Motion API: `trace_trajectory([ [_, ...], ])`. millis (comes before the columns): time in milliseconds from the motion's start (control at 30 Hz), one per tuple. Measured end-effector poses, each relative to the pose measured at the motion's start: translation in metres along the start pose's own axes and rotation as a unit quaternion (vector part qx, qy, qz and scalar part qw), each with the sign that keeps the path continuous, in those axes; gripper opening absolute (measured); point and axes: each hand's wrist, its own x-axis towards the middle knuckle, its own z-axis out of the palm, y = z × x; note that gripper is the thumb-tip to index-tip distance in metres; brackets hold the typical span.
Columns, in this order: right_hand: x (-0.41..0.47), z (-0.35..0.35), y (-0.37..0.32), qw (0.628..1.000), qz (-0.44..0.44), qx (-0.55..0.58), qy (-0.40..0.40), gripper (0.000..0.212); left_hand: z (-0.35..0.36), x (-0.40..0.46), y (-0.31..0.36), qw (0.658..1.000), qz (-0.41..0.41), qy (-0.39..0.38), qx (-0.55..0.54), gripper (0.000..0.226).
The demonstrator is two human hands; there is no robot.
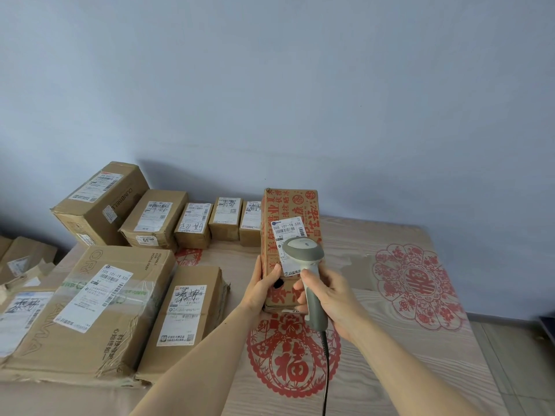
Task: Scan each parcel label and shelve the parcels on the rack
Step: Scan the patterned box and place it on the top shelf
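A tall red-printed box point(289, 247) stands on the table point(390, 295), its long axis running up and away from the person, its white label point(289, 235) facing them. The left hand point(264, 285) grips the box's lower left edge, steadying it. The right hand point(327, 298) is wrapped around a grey scanner point(304, 259), whose head sits just in front of the label and points at it. Plain brown parcels point(99, 307) lie to the left. No rack is visible.

The grey handheld barcode scanner point(304, 256) covers part of the white shipping label point(289, 235); its black cable point(326, 373) and the brown cardboard boxes at the left edge point(18, 319) run out of frame.
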Motion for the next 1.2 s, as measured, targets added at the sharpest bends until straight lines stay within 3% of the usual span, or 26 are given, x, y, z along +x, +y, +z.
trace_trajectory([
  [300,-0.001,0.005,0.002,0.999,-0.005,0.011,0.047,0.026,-0.004,-0.001,-0.002,1.0,0.012,-0.016,-0.009,0.108],
  [500,0.001,0.008,-0.003,0.999,-0.001,0.019,0.04,0.027,-0.005,-0.003,-0.001,1.0,0.018,-0.017,0.0,0.102],
  [700,0.001,0.011,-0.003,0.999,-0.006,0.007,0.034,0.028,-0.004,-0.005,0.001,1.0,0.013,-0.023,-0.015,0.119],
  [1000,0.001,0.014,-0.009,0.999,-0.008,0.011,0.045,0.032,-0.005,-0.005,0.002,0.999,0.015,-0.019,-0.041,0.104],
  [1200,0.003,0.014,-0.011,0.999,-0.007,0.009,0.047,0.031,-0.008,-0.003,0.0,0.999,0.012,-0.024,-0.036,0.114],
])
